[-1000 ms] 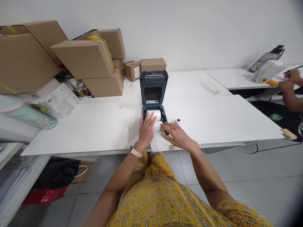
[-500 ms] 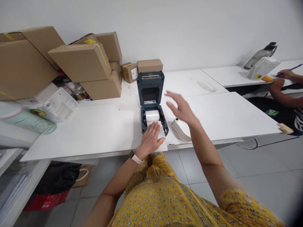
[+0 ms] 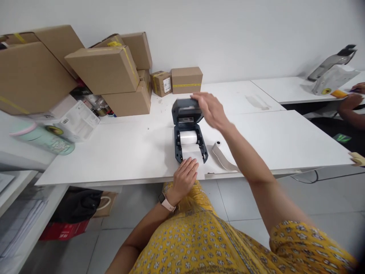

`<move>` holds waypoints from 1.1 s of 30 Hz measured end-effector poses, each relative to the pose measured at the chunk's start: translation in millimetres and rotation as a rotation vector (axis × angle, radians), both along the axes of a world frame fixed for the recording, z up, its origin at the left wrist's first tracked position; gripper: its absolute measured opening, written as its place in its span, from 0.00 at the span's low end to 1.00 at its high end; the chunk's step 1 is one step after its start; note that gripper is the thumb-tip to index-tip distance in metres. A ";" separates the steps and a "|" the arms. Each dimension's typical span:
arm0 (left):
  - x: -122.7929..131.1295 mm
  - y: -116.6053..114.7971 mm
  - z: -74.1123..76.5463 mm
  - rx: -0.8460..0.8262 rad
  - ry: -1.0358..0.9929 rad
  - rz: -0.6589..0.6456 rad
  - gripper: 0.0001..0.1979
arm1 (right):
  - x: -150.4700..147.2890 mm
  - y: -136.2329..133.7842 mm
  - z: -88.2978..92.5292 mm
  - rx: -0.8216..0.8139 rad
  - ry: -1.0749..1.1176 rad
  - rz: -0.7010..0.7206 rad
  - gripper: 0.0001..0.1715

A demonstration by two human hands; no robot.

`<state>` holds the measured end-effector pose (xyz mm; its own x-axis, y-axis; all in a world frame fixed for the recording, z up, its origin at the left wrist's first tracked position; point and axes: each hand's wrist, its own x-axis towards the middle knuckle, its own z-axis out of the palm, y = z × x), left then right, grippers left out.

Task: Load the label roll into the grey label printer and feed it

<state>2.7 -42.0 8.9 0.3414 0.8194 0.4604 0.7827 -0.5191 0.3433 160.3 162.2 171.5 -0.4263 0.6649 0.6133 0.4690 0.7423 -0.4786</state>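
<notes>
Two jobs at once: my left hand [image 3: 185, 176], flat and unclenched, should press the paper strip [image 3: 191, 155] straight at the front of the printer [image 3: 177, 146] on the worktop [image 3: 137, 152]; my right hand [image 3: 211, 110], at the lid [image 3: 184, 109], grip unclear, should lower evenly.

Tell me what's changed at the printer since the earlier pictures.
The right hand rose from the printer onto the lid, which has tipped forward from upright. The left hand drew back and now rests on the paper strip. The roll stays seated inside.
</notes>
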 end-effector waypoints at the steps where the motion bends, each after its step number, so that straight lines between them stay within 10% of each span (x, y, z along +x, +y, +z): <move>1: -1.1 0.7 -1.6 0.021 -0.020 -0.011 0.20 | 5.6 -23.1 -15.8 0.055 -0.023 -0.008 0.41; 7: -3.1 0.4 -7.3 0.238 -0.145 -0.058 0.15 | 26.1 -105.9 -117.7 0.191 -0.160 0.034 0.30; 11: -6.4 -5.1 -2.0 0.431 -0.240 -0.086 0.13 | 19.3 -115.8 -150.1 0.254 -0.030 0.002 0.29; 20: -22.4 79.7 53.7 0.299 -0.309 0.339 0.26 | 15.9 -122.3 -175.4 0.204 0.050 -0.008 0.29; 25: -14.1 127.8 76.7 0.105 -0.227 0.260 0.37 | 18.0 -121.4 -176.9 0.172 0.038 -0.009 0.30; 33: -10.9 136.4 66.5 0.024 -0.173 0.149 0.39 | 10.2 -123.2 -188.4 0.241 0.147 -0.044 0.31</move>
